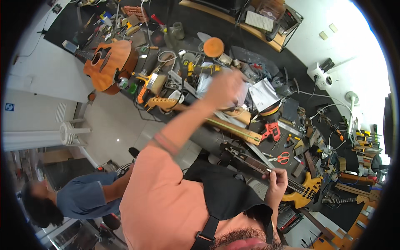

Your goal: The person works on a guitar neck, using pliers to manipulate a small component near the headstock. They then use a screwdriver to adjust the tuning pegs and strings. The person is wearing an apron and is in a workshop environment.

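Observation:
My right hand (277,183) is closed around the dark fretted neck (250,160) of a yellow electric guitar (307,191) that lies on the black workbench (210,139) at the lower right. My left hand (225,86) is raised at arm's length over the middle of the bench and is blurred. It hovers above a pale maple guitar neck (233,129) with its headstock (160,103) to the left. Something white (243,96) shows beside this hand; whether the hand holds it is unclear.
An acoustic guitar (110,64) lies at the bench's far left among several tools. A red clamp (271,130), red-handled scissors (283,157) and an orange disc (213,46) are on the bench. Another person in a blue shirt (83,198) sits lower left, near a white stool (73,131).

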Demonstrator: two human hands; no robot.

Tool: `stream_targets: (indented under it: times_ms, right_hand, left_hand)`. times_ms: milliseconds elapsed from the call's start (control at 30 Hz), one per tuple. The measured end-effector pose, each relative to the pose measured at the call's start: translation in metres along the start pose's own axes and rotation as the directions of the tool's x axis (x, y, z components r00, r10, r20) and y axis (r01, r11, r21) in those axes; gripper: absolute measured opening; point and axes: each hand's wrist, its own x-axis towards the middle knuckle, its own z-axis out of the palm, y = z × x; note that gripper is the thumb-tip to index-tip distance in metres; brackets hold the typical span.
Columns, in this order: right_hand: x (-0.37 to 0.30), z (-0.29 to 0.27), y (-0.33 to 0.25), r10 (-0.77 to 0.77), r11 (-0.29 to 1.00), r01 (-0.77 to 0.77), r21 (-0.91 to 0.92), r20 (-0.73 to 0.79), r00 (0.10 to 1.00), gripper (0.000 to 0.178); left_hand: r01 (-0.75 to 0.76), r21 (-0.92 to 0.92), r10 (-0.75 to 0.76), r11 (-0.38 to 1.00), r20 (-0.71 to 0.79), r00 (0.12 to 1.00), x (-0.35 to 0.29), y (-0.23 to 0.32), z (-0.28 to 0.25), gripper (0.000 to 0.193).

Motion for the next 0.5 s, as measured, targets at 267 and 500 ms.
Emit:
stream_targets:
  times_ms: [267, 500]
  right_hand:
    - [-0.037, -0.041, 0.033, 0.085, 0.996, -0.084, 0.01, -0.118, 0.989, 0.013]
    - [-0.054, -0.044, 0.05, 0.189, 0.982, -0.178, 0.069, -0.199, 0.962, 0.015]
  left_hand:
    - [0.515, 0.79, -0.809, 0.333, -0.04, 0.586, 0.117, -0.27, -0.002, 0.039]
    - [0.418, 0.848, -0.788, 0.326, 0.0, 0.616, 0.095, -0.303, 0.008, 0.035]
